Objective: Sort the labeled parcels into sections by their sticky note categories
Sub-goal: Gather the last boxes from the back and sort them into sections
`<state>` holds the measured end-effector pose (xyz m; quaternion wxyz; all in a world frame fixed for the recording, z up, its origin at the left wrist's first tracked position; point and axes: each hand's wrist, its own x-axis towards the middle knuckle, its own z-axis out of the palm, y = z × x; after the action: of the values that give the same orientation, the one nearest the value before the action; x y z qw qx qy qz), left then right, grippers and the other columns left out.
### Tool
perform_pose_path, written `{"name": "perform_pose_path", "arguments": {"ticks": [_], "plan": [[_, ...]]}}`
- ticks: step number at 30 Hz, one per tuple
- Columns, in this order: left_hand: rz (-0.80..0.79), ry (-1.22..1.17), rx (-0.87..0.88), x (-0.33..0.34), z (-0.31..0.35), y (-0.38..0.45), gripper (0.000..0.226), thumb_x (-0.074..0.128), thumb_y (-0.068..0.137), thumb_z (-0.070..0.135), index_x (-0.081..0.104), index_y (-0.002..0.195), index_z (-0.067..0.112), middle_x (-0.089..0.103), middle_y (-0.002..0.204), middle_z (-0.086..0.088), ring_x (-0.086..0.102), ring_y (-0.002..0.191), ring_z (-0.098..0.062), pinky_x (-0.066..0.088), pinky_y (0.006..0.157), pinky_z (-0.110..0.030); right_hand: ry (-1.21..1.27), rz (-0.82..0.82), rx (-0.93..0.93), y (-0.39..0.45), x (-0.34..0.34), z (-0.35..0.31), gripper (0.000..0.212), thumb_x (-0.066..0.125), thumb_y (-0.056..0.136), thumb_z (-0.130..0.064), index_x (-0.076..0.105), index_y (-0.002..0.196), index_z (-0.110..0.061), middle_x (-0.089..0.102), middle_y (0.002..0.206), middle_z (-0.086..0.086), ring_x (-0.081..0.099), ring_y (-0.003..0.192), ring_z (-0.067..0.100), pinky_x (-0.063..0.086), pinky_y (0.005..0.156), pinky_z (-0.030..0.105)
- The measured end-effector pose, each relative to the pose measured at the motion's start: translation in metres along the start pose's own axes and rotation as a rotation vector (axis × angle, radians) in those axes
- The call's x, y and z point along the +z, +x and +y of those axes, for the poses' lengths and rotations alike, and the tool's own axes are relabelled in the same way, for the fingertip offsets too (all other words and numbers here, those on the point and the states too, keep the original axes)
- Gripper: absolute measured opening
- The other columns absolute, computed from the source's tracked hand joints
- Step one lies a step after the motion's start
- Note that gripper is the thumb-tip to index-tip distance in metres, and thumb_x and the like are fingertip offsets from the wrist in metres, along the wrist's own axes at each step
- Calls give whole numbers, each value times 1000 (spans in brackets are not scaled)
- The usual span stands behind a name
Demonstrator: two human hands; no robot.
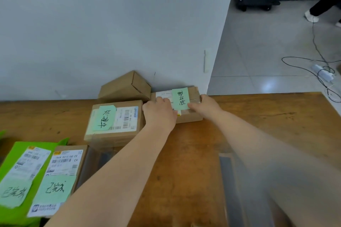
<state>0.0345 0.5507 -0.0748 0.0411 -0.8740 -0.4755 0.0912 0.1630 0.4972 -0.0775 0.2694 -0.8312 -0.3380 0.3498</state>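
Observation:
A small brown parcel (191, 116) with a green sticky note (180, 98) lies at the table's far edge by the wall. My left hand (159, 111) grips its left side and my right hand (206, 106) grips its right end. Left of it sits a larger brown parcel (114, 134) with its own green note (105, 118). At the near left lie a green mailer bag (11, 156) and a brown box (81, 155), each with a green note.
A plain brown box (125, 86) leans against the white wall (110, 24) behind the parcels. The wooden table (249, 116) stretches to the right. Cables and a power strip (323, 73) lie on the tiled floor beyond, where a person's legs (321, 5) stand.

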Motion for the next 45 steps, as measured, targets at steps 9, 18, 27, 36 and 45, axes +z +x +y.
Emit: {"name": "perform_pose_path", "arguments": {"ticks": [9, 18, 27, 36, 45], "plan": [[-31, -497, -132, 9, 5, -7, 46, 50, 92, 37, 40, 130, 13, 40, 133, -8, 33, 117, -35, 46, 90, -41, 200, -8, 83, 0, 3, 12, 51, 66, 85, -25, 45, 129, -10, 59, 128, 6, 57, 115, 21, 49, 90, 31], [223, -770, -112, -34, 0, -49, 41, 57, 89, 33, 47, 128, 23, 43, 133, 2, 42, 119, -20, 40, 86, -28, 265, 173, -5, -59, -36, -12, 54, 59, 89, -33, 39, 133, -11, 51, 131, 11, 55, 107, 23, 48, 79, 31], [338, -1173, -27, -112, -16, -148, 41, 69, 83, 19, 51, 119, 23, 44, 133, 5, 46, 120, -13, 40, 103, -33, 741, 211, -60, -200, -92, -14, 72, 75, 78, -23, 33, 136, -23, 57, 111, 1, 59, 96, 14, 50, 81, 30], [204, -1852, -202, -140, 33, -303, 68, 70, 79, 34, 35, 137, 28, 54, 132, 7, 55, 115, -13, 49, 94, -35, 1198, 240, -211, -353, -90, 37, 69, 70, 81, -16, 30, 133, -37, 59, 126, 5, 58, 116, 26, 43, 103, 48], [174, -2071, 54, -133, 127, -447, 87, 76, 75, 13, 25, 132, 53, 55, 133, 3, 55, 122, -17, 47, 98, -51, 1213, 216, -299, -493, -87, 125, 92, 76, 61, -27, 29, 139, -40, 61, 123, 2, 58, 116, 20, 43, 104, 49]]}}
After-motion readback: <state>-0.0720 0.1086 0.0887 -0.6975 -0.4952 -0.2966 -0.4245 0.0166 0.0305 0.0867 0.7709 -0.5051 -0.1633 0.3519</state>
